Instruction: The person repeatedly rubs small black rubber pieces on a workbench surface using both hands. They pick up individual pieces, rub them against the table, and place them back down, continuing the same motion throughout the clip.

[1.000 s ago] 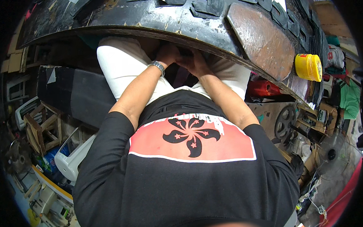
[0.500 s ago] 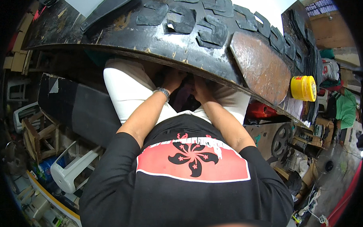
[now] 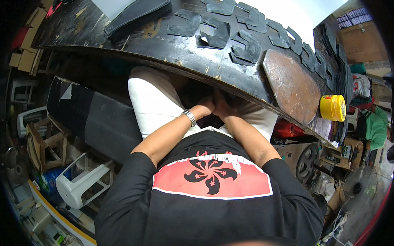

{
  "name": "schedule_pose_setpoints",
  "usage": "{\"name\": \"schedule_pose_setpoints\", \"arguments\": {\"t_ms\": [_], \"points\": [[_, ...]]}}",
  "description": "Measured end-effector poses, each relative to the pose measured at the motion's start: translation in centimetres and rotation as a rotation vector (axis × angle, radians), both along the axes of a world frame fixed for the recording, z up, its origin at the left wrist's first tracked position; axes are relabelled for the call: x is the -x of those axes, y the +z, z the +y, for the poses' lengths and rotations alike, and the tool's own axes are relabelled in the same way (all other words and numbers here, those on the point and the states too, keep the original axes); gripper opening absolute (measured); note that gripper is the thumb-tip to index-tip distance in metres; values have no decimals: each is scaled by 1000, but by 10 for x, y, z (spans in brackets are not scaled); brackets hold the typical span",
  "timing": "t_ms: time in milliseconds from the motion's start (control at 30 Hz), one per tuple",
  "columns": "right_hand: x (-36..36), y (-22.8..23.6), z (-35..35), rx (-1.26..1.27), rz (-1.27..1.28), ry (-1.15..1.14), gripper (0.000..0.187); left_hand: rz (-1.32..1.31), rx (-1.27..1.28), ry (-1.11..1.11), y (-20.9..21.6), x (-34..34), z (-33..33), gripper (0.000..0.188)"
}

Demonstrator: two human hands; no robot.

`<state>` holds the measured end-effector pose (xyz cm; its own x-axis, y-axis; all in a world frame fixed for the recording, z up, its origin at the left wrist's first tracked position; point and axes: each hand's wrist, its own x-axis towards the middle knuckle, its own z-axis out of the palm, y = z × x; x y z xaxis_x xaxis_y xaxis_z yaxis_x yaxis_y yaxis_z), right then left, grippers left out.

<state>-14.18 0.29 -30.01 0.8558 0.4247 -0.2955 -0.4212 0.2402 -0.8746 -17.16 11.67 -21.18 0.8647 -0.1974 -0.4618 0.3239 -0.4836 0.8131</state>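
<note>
Meeting low between the thighs, the left hand (image 3: 204, 106) and right hand (image 3: 221, 108) lie close together, apparently touching near the thumbs. Their fingers point forward into shadow; whether they are spread, pressed together or pinching something cannot be told. Any held thing would lie in that same dark lap space, hidden by the hands themselves and the gloom. A metal-banded wristwatch (image 3: 190, 117) encircles the left wrist. Both forearms converge from the sleeves of a black shirt (image 3: 209, 220), a posture that probably steadies the hands close to the body.

On either side, the legs in white trousers (image 3: 153, 103) part and pass beneath a dark table (image 3: 177, 60); this seating presumably explains why the hands sit just on the near side of its edge. Upon the tabletop, black cut pieces (image 3: 217, 37) lie flat in loose rows, some overlapping, likely so placed to remain within reach. To their right rest a brown many-sided board (image 3: 289, 83) and, near the edge, an upright yellow tub (image 3: 332, 108).

Farther out, a black bench (image 3: 108, 132) and a tilted-looking white stool (image 3: 73, 188) occupy the left; a green shirt (image 3: 376, 129) marks another person at far right.
</note>
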Motion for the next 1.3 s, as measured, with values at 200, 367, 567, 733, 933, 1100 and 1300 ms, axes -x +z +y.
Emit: {"name": "schedule_pose_setpoints", "arguments": {"t_ms": [200, 367, 567, 733, 933, 1100, 1300], "points": [[-7, -19, -39, 232, -62, 95, 58, 119, 378, 94, 1, 12, -9, 36], [-14, -16, -21, 61, 204, -286, 54, 499, 879, 567, -20, 13, -33, 75], [0, 4, 20, 58, 292, -335, 59, 558, 729, 773, -30, 2, -26, 93], [14, 48, 39, 65, 593, -248, 66, 378, 852, 860, -37, -12, -6, 87], [-6, 60, 17, 146, 344, -153, 51, 389, 1051, 679, 3, 10, -12, 47], [-8, 68, -21, 130, 301, -112, 41, 530, 1015, 594, 42, 27, 2, 18], [-1, 77, -29, 183, 399, 13, 18, 355, 836, 990, 30, 6, 39, 15]]}}
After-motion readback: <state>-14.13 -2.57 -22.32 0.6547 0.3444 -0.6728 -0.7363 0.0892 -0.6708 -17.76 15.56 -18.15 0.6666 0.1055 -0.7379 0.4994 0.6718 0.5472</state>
